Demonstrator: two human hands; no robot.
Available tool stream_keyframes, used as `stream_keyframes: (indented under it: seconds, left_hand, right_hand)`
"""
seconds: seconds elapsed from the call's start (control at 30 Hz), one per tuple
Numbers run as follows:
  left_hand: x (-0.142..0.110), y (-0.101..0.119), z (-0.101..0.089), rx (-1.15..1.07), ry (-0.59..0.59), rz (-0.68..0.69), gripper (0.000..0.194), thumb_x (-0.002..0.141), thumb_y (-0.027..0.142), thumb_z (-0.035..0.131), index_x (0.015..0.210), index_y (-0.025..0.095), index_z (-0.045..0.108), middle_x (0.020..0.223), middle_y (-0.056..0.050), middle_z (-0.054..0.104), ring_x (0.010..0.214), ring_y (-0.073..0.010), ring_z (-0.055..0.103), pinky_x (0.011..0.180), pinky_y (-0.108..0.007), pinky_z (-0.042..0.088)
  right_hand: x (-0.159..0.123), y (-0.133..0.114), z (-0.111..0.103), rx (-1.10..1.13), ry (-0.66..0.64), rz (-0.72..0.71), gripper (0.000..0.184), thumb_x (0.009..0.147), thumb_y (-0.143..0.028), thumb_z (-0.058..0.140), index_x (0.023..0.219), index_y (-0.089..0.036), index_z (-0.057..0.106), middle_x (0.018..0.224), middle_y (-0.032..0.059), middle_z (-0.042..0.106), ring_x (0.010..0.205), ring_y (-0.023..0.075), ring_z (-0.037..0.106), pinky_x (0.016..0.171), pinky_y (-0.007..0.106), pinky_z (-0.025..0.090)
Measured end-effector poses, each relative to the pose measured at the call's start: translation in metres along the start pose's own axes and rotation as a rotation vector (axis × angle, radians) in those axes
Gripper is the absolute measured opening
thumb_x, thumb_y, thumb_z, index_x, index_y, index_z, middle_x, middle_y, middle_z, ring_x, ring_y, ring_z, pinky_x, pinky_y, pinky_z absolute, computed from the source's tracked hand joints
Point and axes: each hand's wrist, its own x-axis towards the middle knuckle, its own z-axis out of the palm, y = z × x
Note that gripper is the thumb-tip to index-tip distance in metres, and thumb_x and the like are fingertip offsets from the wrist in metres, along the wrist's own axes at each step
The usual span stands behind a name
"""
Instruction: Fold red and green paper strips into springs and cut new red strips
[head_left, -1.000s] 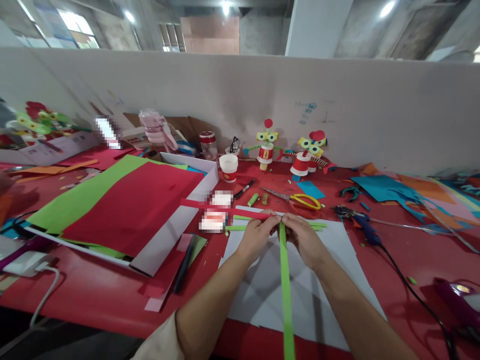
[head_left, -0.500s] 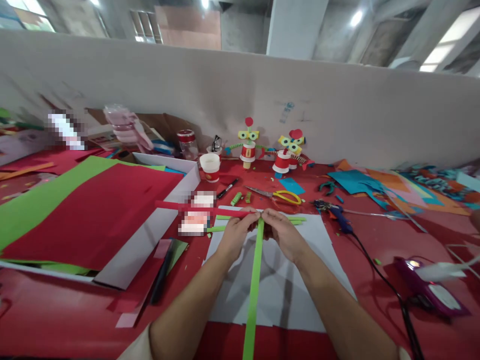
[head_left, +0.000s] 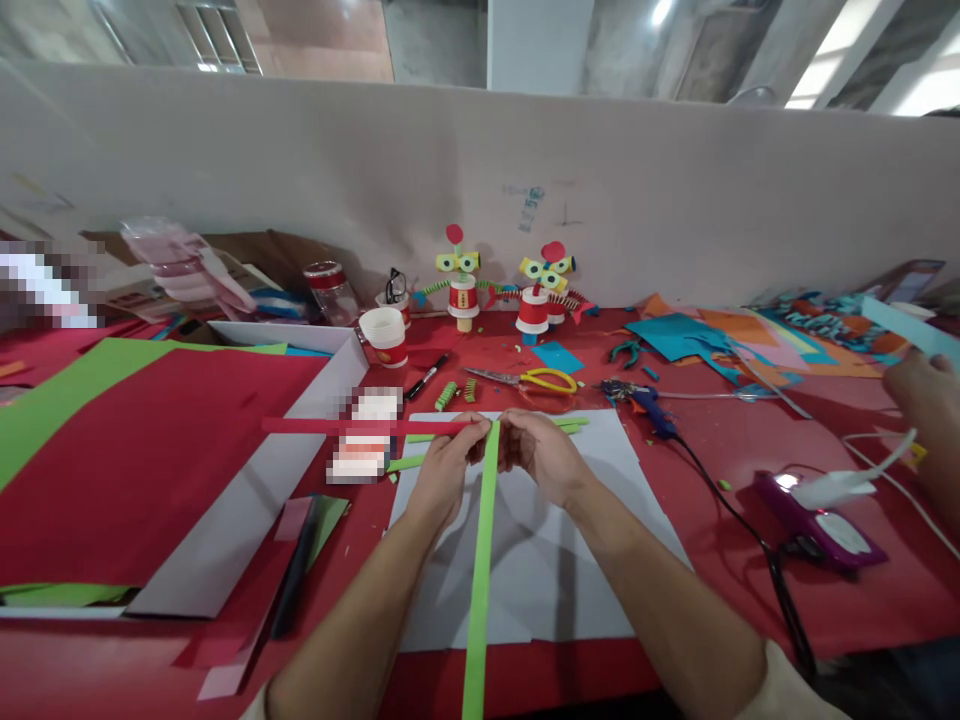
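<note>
A red paper strip and a light green paper strip meet at a right angle over a white paper sheet. My left hand is closed, its thumb and finger pinching the red strip where the two join. Curled at the other side of that corner, my right hand has its fingertips against the top of the green strip. The red strip runs out to the left; the green one hangs toward me. More green strips lie behind my hands, partly covered.
Scissors, a marker and a glue gun lie beyond the sheet. At left a white box holds coloured paper. Cup figures stand by the partition. A purple power strip and another person's hand are right.
The view has turned a little to the right. My right fingers have eased slightly away from the strips' corner, while my left hand keeps its pinch. Another person's hand has come in at right.
</note>
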Motion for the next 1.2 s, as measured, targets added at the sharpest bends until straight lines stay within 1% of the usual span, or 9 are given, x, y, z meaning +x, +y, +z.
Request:
stream_keyframes:
  seconds: [0.13, 0.23, 0.4, 0.53, 0.67, 0.87, 1.03, 1.1, 1.2]
  left_hand:
    - [-0.002, 0.003, 0.005, -0.12, -0.034, -0.073, 0.018, 0.075, 0.028, 0.056, 0.061, 0.019, 0.052, 0.053, 0.002, 0.05, 0.054, -0.0128, 0.047, 0.054, -0.025, 0.036]
    - [-0.002, 0.003, 0.006, -0.138, -0.029, -0.069, 0.017, 0.074, 0.029, 0.058, 0.061, 0.019, 0.053, 0.056, 0.002, 0.052, 0.055, -0.0133, 0.048, 0.055, -0.026, 0.039]
    - [0.0, -0.004, 0.002, 0.002, 0.071, 0.006, 0.017, 0.072, 0.031, 0.06, 0.062, 0.019, 0.054, 0.055, 0.003, 0.05, 0.054, -0.0121, 0.046, 0.056, -0.025, 0.038]
    - [0.001, -0.011, 0.0, 0.098, 0.1, 0.065, 0.019, 0.074, 0.034, 0.059, 0.065, 0.019, 0.055, 0.057, 0.003, 0.05, 0.056, -0.0126, 0.047, 0.058, -0.026, 0.038]
    - [0.001, -0.013, -0.001, 0.105, 0.118, 0.107, 0.02, 0.076, 0.036, 0.06, 0.066, 0.019, 0.055, 0.06, 0.004, 0.048, 0.058, -0.0119, 0.044, 0.058, -0.025, 0.037]
    - [0.002, -0.01, -0.005, 0.017, 0.037, 0.076, 0.02, 0.075, 0.03, 0.062, 0.061, 0.018, 0.054, 0.058, 0.004, 0.045, 0.059, -0.0108, 0.041, 0.059, -0.024, 0.035]
    - [0.004, -0.005, -0.011, -0.048, -0.036, -0.015, 0.008, 0.063, 0.02, 0.068, 0.06, 0.015, 0.063, 0.061, 0.0, 0.056, 0.062, -0.0112, 0.047, 0.063, -0.025, 0.038]
    - [0.005, -0.003, -0.012, -0.047, -0.065, -0.019, 0.01, 0.065, 0.023, 0.069, 0.063, 0.014, 0.065, 0.063, -0.001, 0.059, 0.062, -0.0117, 0.049, 0.063, -0.025, 0.039]
    - [0.005, -0.002, -0.01, -0.046, -0.064, -0.018, 0.019, 0.068, 0.031, 0.07, 0.063, 0.015, 0.063, 0.061, -0.001, 0.058, 0.06, -0.0114, 0.049, 0.061, -0.026, 0.039]
  right_hand:
    - [0.0, 0.0, -0.002, -0.022, 0.034, 0.04, 0.032, 0.075, -0.047, 0.052, 0.063, -0.018, 0.057, 0.052, 0.0, 0.058, 0.046, 0.0122, 0.051, 0.049, 0.026, 0.035]
    - [-0.003, -0.003, 0.001, -0.111, 0.057, 0.011, 0.037, 0.077, -0.051, 0.05, 0.061, -0.018, 0.056, 0.051, -0.0009, 0.056, 0.045, 0.0108, 0.049, 0.048, 0.025, 0.032]
    - [-0.006, -0.006, 0.007, -0.187, 0.064, -0.09, 0.024, 0.072, -0.037, 0.061, 0.06, -0.019, 0.051, 0.05, -0.0052, 0.05, 0.046, 0.0088, 0.044, 0.05, 0.024, 0.031]
    - [-0.006, -0.005, 0.008, -0.167, 0.072, -0.066, 0.02, 0.074, -0.034, 0.056, 0.061, -0.02, 0.05, 0.052, -0.0047, 0.051, 0.049, 0.0095, 0.044, 0.051, 0.024, 0.033]
    - [-0.007, -0.004, 0.007, -0.225, 0.083, -0.068, 0.018, 0.076, -0.035, 0.054, 0.066, -0.02, 0.05, 0.057, -0.0035, 0.056, 0.054, 0.0108, 0.048, 0.052, 0.024, 0.033]
    - [-0.006, -0.005, 0.006, -0.222, 0.068, -0.089, 0.018, 0.076, -0.034, 0.055, 0.065, -0.02, 0.051, 0.054, -0.0045, 0.051, 0.053, 0.0105, 0.046, 0.052, 0.024, 0.031]
    - [-0.005, -0.007, 0.004, -0.13, 0.044, -0.095, 0.019, 0.077, -0.033, 0.057, 0.065, -0.02, 0.049, 0.053, -0.0042, 0.054, 0.051, 0.0101, 0.044, 0.054, 0.025, 0.031]
    - [-0.006, -0.008, 0.004, -0.098, 0.036, -0.09, 0.019, 0.077, -0.033, 0.057, 0.066, -0.02, 0.049, 0.052, -0.0048, 0.053, 0.051, 0.0104, 0.044, 0.055, 0.025, 0.032]
    - [-0.007, -0.007, 0.005, -0.086, 0.038, -0.083, 0.02, 0.077, -0.034, 0.058, 0.066, -0.021, 0.048, 0.052, -0.0053, 0.051, 0.051, 0.0106, 0.045, 0.056, 0.026, 0.031]
